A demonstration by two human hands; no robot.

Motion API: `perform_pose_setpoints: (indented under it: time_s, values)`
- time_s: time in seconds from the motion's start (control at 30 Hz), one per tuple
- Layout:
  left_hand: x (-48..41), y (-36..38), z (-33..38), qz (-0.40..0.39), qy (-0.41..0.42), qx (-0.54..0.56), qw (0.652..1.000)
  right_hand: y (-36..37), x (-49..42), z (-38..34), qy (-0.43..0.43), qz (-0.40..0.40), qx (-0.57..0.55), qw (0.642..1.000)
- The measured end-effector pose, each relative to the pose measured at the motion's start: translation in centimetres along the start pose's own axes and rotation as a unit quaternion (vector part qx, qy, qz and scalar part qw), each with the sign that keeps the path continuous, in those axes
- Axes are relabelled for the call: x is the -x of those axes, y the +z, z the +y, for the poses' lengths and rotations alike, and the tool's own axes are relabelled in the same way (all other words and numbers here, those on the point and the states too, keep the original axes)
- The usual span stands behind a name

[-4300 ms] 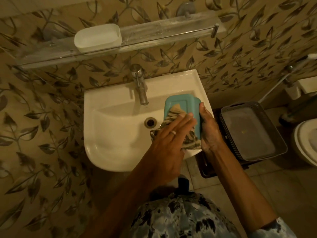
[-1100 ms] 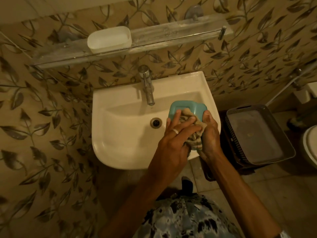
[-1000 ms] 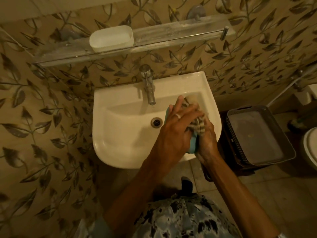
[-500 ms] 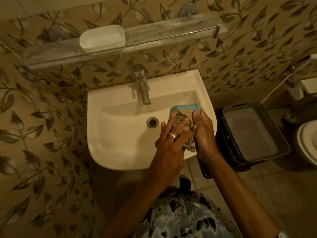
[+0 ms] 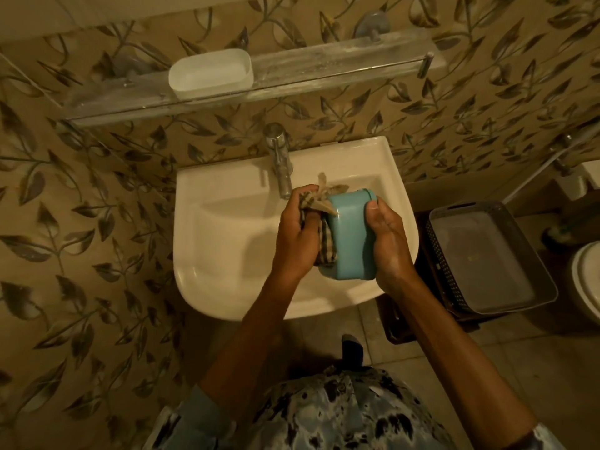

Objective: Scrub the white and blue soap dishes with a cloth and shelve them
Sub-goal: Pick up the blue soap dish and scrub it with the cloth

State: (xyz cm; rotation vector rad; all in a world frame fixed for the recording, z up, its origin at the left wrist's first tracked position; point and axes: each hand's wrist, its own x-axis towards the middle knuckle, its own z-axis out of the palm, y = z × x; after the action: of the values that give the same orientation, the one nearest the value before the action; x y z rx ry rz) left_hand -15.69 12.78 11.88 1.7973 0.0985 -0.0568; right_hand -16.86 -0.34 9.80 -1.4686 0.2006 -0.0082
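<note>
The blue soap dish (image 5: 352, 237) is held over the right side of the white sink (image 5: 227, 241), turned so its outer bottom faces me. My right hand (image 5: 388, 241) grips its right side. My left hand (image 5: 297, 235) is closed on a checked cloth (image 5: 319, 203), pressing it against the dish's left side; cloth ends stick out above the dish. The white soap dish (image 5: 210, 74) stands upright on the glass shelf (image 5: 324, 64) above the sink, left of centre.
A chrome tap (image 5: 281, 164) rises at the back of the sink, just left of the cloth. A dark mesh basket (image 5: 487, 254) sits on the floor to the right, with a toilet rim (image 5: 584, 280) at the far right edge. The wall has leaf-pattern tiles.
The blue dish has been turned over so its underside now faces up. My left hand moved with the cloth from the top of the dish to its left side.
</note>
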Motion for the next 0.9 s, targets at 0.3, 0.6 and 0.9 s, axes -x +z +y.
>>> perform_pose_setpoints:
  time_s: [0.3, 0.6, 0.9]
  values:
    - [3.6, 1.3, -2.5, 0.003, -0.128, 0.006, 0.992, 0.2, 0.5, 1.5, -0.021, 0.055, -0.045, 0.997]
    - [7.1, 1.0, -2.7, -0.089, -0.274, 0.181, 0.940, -0.6, -1.1, 2.1, -0.134, 0.135, 0.158, 0.969]
    - [2.3, -3.7, -3.2, 0.021, -0.303, 0.273, 0.913, -2.6, 0.4, 1.8, -0.321, -0.210, 0.520, 0.763]
